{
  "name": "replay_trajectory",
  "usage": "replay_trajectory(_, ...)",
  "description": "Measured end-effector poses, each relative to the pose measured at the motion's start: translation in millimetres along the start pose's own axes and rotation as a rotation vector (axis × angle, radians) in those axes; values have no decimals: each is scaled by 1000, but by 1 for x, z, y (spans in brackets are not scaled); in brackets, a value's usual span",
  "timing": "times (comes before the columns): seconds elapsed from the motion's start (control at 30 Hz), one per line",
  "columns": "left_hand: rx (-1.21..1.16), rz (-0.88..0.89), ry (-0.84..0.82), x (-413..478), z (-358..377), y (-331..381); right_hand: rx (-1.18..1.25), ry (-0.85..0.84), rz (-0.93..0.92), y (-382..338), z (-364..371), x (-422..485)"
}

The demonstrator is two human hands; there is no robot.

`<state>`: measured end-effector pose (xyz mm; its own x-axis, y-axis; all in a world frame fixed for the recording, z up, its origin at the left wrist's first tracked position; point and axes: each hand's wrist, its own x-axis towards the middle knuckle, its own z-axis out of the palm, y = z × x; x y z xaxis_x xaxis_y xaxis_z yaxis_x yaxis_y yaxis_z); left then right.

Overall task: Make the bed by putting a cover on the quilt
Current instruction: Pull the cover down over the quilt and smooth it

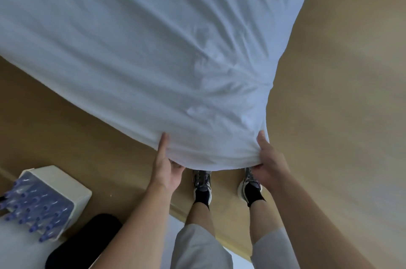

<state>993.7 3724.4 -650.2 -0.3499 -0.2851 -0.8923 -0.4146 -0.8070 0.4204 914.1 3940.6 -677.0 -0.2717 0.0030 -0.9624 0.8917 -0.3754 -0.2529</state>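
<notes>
At the near edge of the cloth, just above the person's feet, the left hand [164,165] pinches the hem, thumb laid up the top face and fingers curled underneath. Close beside it, the right hand [269,160] is closed round the bunched corner, knuckles up and fingers tucked under. Between them they hold the large white, creased fabric quilt cover [153,48], which spreads away from the hands, wide to the left and far side. Folds fan out from the right-hand grip. Whether the quilt is already inside cannot be told.

Below are the tan wooden floor [340,70] and the grey-and-black laced trainers [202,183]. To the left stands a cream square plastic box [66,183] with blue-capped clear bottles [37,205] against it, and a black rounded object [87,238] is nearby.

The step appears to be pulling the cover straight. It would go best with both grips firm on the hem itself and the hands drawn apart to tension the edge. The bunch in the right hand should be eased so the corner sits square, with the cloth held clear of the shoes and floor.
</notes>
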Motion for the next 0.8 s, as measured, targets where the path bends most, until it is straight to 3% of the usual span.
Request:
replay_trajectory(0.07,-85,14,-99,8,2,-6,51,-109,1,0,-2,1)
replay_trajectory(0.17,-17,0,-263,9,3,-16,76,-340,34,-3,-5,2)
replay_trajectory(0.27,-36,-47,-310,-3,3,-27,183,-584,123,-3,-5,1)
replay_trajectory(0.37,-106,-43,-346,-15,13,-31,225,-656,112,-3,1,-9)
replay_trajectory(0.5,-133,-11,-396,-22,25,-25,-35,-524,-30,7,3,-16)
replay_trajectory(0.6,-67,-18,-332,-26,28,-19,-198,-237,-167,18,-1,-15)
replay_trajectory(0.7,39,-16,-170,-33,32,-19,-174,-17,-129,35,-7,-11)
replay_trajectory(0.8,67,27,-90,-44,32,-21,-79,-6,-32,55,-13,-9)
